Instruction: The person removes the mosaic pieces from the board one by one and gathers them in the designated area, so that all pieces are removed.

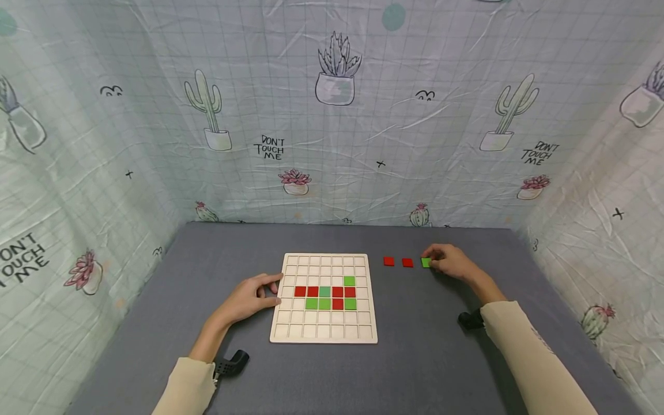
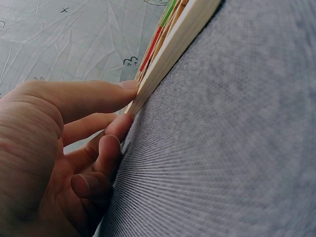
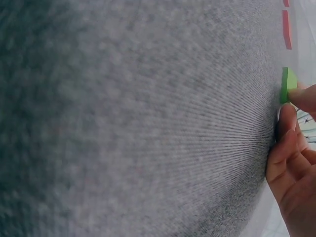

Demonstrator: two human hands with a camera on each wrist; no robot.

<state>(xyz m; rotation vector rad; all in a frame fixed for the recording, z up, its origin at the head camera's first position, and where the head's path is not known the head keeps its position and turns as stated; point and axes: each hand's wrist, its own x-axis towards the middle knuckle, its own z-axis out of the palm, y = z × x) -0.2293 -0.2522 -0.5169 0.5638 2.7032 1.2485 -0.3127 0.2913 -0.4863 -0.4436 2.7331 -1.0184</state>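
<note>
A square pale wooden grid board [image 1: 301, 331] lies flat on the table. Several red and green square tiles and one teal tile [image 1: 324, 291] sit in its cells. My left hand [image 1: 248, 297] touches the board's left edge with thumb and forefinger; in the left wrist view the thumb [image 2: 98, 96] meets the edge while other fingers curl below. To the right of the board, my right hand [image 1: 452, 262] pinches a green tile [image 1: 426, 263] at the table surface. The right wrist view shows thumb and fingers at one end of this green tile [image 3: 288, 85].
Two red tiles, one nearer the board [image 1: 388, 261] and one farther right [image 1: 407, 263], lie in a row with the green one. A grey cloth covers the table [image 1: 415, 369]. Behind and at the sides hangs a wrinkled cactus-print curtain [image 1: 259, 190].
</note>
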